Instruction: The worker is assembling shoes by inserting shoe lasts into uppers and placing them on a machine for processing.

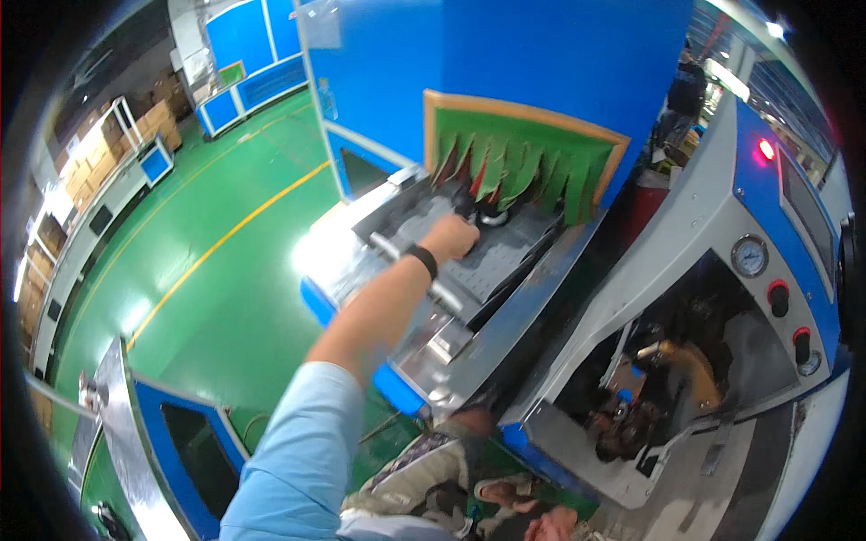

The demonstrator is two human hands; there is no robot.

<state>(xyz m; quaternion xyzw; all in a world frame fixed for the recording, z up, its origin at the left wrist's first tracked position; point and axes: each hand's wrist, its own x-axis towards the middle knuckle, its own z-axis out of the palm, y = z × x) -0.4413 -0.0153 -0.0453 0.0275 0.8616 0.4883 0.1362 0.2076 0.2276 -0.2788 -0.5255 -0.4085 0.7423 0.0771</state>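
Observation:
My left arm, in a light blue sleeve with a black wristband (422,261), stretches out over the grey metal bed of a machine. At its end my left hand (451,236) is closed, its fingers curled down; what they grip, if anything, is hidden. Just beyond the fingers lies a dark object with a white part (492,218), too blurred to name, close under the slit green curtain (541,176). Low in the picture, near my lap, my right hand (552,525) shows partly, fingers curled; its contents cannot be made out.
A wooden-framed opening in a blue cabinet (541,54) stands behind the bed. To the right is a grey and blue machine with a gauge (750,256), knobs and a red light (766,149). Blue-framed equipment (185,442) stands at lower left. Cardboard boxes (95,176) line the far left.

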